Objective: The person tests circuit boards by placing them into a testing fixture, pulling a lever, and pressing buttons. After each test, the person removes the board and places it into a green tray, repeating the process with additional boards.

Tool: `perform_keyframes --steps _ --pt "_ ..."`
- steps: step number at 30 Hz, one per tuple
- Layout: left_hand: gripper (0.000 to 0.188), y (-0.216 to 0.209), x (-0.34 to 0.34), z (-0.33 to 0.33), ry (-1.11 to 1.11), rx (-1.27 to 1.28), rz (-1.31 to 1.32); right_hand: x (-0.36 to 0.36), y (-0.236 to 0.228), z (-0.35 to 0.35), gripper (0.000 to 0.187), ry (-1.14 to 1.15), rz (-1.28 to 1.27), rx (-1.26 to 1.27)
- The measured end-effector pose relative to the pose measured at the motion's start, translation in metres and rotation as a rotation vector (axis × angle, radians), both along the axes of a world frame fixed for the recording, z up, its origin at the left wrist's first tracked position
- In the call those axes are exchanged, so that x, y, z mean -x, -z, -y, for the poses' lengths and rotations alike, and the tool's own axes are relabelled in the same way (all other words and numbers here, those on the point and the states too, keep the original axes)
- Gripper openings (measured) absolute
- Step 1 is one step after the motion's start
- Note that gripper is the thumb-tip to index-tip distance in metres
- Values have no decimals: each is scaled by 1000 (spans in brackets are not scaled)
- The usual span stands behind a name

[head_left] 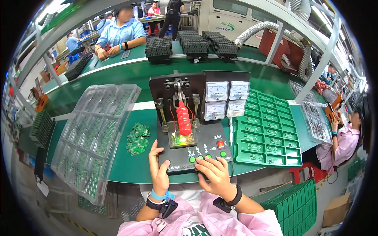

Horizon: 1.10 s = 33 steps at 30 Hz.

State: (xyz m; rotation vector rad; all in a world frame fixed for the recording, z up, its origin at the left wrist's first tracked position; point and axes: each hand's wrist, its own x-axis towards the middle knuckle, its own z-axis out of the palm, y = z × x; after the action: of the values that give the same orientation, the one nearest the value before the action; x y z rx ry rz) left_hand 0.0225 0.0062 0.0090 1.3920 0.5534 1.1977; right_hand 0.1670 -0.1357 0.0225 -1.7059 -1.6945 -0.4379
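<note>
Head view: I'd press green buttons (192,159) squarely, right hand (215,173) half-curled, left hand (160,173) loosely open against black fixture (178,155), fingers empty.

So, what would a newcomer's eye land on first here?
Probably the bright red handle in mid-picture on the black fixture, with green and yellow lights glowing at its foot. Next come four white dial meters to its right, then the green tray of circuit boards beside the fixture.

Head view: taken by 1 fisheye, faced downward and forward
Table (126,170): viewed closely from above, from its near edge
</note>
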Motion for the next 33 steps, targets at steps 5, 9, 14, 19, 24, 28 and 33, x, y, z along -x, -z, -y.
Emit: perform_keyframes --steps 5,9,14,19,24,28,33 --pt "37 2 -1 0 -33 -34 61 -12 -41 -36 42 -97 -50 104" --pt "37 0 -4 1 -18 -23 72 0 -82 -71 49 1 8 325" --pt "36 -1 0 2 -11 -25 66 3 -88 -76 54 3 92 369" --pt "33 4 -1 1 0 -72 15 -17 -123 -81 57 -303 205 -176" --pt "31 2 1 1 -2 -99 -14 -56 -192 -135 54 -144 442 -371" --pt "26 -15 9 6 -63 -227 -154 -59 -186 -132 41 -28 126 -169" --pt "21 -32 67 -27 -183 -690 -847 -50 -129 -62 15 200 -232 -15"
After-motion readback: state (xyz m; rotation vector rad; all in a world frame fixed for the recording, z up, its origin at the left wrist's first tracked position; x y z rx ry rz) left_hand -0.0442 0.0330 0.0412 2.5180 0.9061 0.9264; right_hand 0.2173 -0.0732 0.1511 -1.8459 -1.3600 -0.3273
